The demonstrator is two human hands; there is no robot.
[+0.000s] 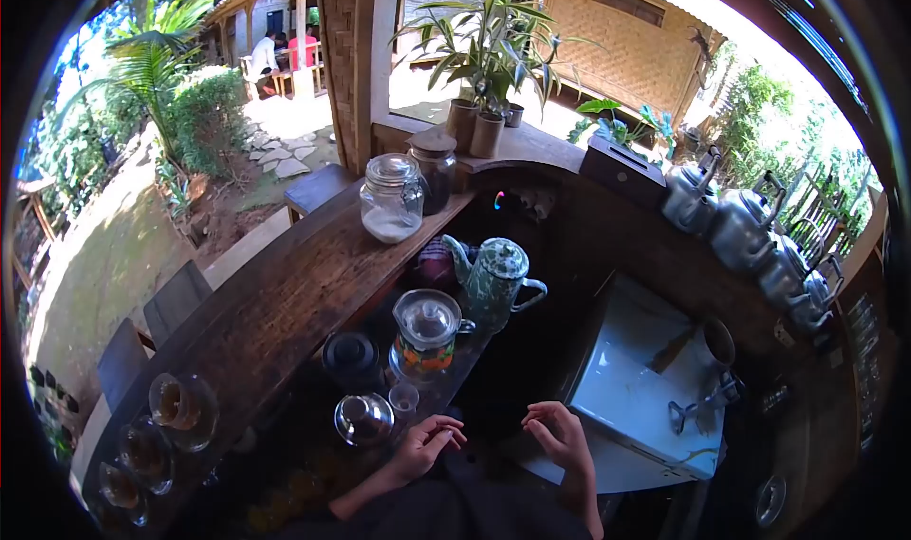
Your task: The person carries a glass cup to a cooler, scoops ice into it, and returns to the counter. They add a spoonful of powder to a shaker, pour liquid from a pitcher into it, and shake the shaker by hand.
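My left hand (427, 448) hovers low in the middle, its fingers loosely bent and nothing seen in them. Across a small gap, my right hand (562, 437) is raised with thumb and fingers apart, also holding nothing visible. Nearest the left hand are a small clear glass (403, 399) and a shiny round metal vessel (363, 419). Behind them stand a lidded glass pitcher (426, 324) with an orange floral band and a dark round container (352, 357). Farther back rises a green speckled enamel coffee pot (494, 279), its spout pointing left.
A curved wooden counter (285, 298) carries several glass cups on saucers (176, 407), a glass jar of white grains (391, 213) and a dark-filled jar (436, 181). To the right are a white cabinet (617, 388) and several metal kettles (745, 227). People sit outside.
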